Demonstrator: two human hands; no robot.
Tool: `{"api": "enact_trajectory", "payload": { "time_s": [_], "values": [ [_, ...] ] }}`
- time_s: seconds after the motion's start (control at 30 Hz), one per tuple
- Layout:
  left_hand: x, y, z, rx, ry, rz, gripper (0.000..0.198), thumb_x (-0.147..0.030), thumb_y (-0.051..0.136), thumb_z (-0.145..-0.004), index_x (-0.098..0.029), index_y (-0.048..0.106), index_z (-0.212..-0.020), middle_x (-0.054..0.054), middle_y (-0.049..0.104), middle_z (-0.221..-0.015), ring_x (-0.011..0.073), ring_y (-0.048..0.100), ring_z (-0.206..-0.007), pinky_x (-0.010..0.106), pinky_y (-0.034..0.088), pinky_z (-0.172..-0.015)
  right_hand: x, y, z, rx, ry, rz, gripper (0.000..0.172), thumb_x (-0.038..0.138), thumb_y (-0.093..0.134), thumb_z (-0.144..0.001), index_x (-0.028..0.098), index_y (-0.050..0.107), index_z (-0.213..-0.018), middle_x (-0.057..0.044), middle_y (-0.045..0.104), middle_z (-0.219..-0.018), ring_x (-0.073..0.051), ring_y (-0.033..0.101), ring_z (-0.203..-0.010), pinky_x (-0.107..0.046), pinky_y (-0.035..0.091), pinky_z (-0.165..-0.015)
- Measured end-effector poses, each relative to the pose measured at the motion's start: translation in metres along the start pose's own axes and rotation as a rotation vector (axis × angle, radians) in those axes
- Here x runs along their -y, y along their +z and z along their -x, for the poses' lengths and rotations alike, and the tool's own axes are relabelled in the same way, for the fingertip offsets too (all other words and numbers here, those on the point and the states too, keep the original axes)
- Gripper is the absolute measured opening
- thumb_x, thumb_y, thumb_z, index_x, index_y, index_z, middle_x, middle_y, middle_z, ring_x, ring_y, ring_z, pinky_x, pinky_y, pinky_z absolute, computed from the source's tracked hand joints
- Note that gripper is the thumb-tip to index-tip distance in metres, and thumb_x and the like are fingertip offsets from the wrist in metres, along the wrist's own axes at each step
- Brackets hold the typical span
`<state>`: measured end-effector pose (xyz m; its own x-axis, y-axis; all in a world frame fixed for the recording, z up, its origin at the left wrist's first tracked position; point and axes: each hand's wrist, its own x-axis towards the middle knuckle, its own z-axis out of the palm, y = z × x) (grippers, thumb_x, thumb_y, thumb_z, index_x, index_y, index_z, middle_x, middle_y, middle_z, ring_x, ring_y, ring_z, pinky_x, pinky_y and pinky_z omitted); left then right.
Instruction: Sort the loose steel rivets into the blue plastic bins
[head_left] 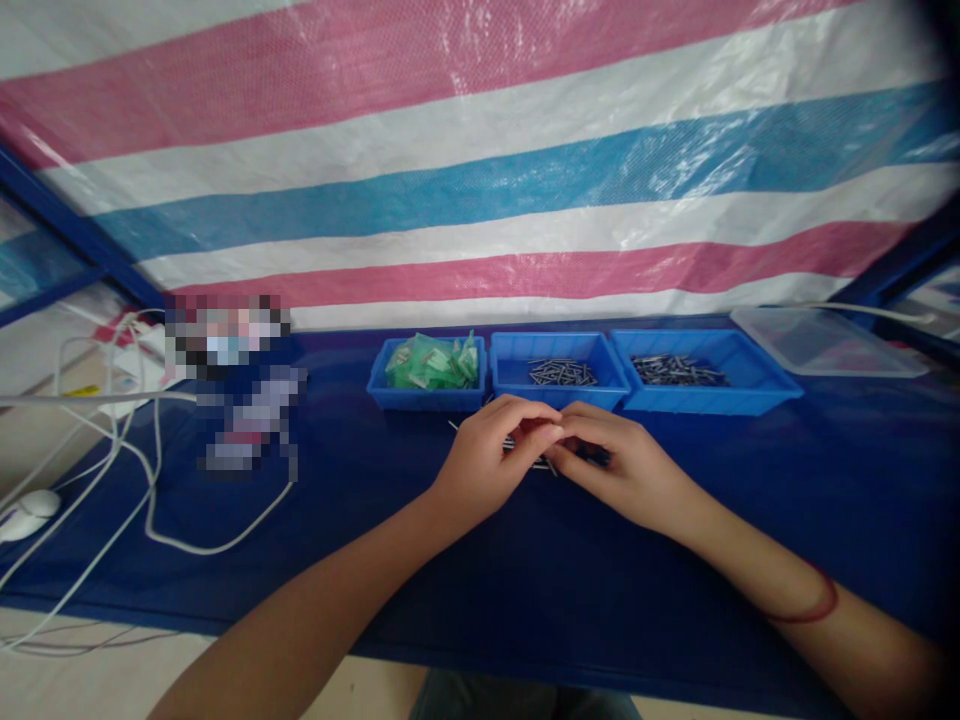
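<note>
My left hand (491, 445) and my right hand (622, 460) meet fingertip to fingertip over the table, in front of the middle bin. The fingers of both hands are closed in a pinch, and what is between them is too small or hidden to make out. Thin metal pins (541, 464), like small nails or rivets, lie on the table beneath and between the hands, partly covered by them. Behind stands the middle blue bin (525, 385), with a heap of similar pins (564, 373) inside.
A right blue bin (712, 402) holds more metal pins (675, 370); a left blue bin (427, 400) holds green plastic packets (435, 362). A clear plastic lid (825, 342) lies at the back right. White cables (154, 480) and a mouse (30, 514) occupy the left side.
</note>
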<state>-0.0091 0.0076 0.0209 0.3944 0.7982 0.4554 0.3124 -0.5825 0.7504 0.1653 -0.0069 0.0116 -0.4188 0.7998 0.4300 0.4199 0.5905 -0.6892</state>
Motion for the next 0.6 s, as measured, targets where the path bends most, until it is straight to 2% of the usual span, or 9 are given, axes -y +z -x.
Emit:
{"api": "enact_trajectory", "payload": {
  "time_s": [0.27,0.4,0.5,0.6],
  "values": [
    [-0.0009,0.0004,0.0003,-0.003,-0.056,0.037,0.013,-0.026,0.058,-0.085,-0.017,0.066,-0.09,0.005,0.069,-0.091,0.0142,0.063,-0.08,0.025,0.05,-0.073,0.0043,-0.0007,-0.0003,-0.026,0.029,0.0,0.01,0.024,0.053,-0.086,0.021,0.062,-0.082,-0.003,0.06,-0.076,-0.014,0.055,-0.068,-0.027,0.046,-0.06],
    [-0.0008,-0.0005,0.0,0.007,-0.068,0.057,0.013,-0.026,0.058,-0.086,-0.017,0.066,-0.091,0.005,0.069,-0.092,0.0144,0.063,-0.081,0.025,0.05,-0.073,0.0018,0.0005,0.0004,-0.011,0.049,-0.034,0.013,0.025,0.051,-0.088,0.022,0.064,-0.087,-0.003,0.061,-0.08,-0.014,0.057,-0.071,-0.028,0.047,-0.065],
    [0.0002,-0.0018,-0.0008,0.022,-0.058,0.058,0.012,-0.024,0.058,-0.086,-0.016,0.065,-0.091,0.005,0.068,-0.093,0.0137,0.063,-0.082,0.024,0.05,-0.072,-0.0012,0.0011,0.0015,-0.03,0.065,-0.051,0.012,0.026,0.053,-0.088,0.022,0.064,-0.089,-0.004,0.062,-0.084,-0.015,0.058,-0.075,-0.03,0.048,-0.068],
    [0.0018,-0.0035,-0.0017,0.021,-0.027,0.04,0.011,-0.024,0.059,-0.085,-0.016,0.065,-0.091,0.005,0.067,-0.093,0.0131,0.062,-0.082,0.024,0.05,-0.072,-0.0034,0.0011,0.0023,-0.065,0.078,-0.057,0.012,0.028,0.055,-0.087,0.021,0.065,-0.088,-0.005,0.061,-0.084,-0.015,0.058,-0.073,-0.029,0.048,-0.065]
  ]
}}
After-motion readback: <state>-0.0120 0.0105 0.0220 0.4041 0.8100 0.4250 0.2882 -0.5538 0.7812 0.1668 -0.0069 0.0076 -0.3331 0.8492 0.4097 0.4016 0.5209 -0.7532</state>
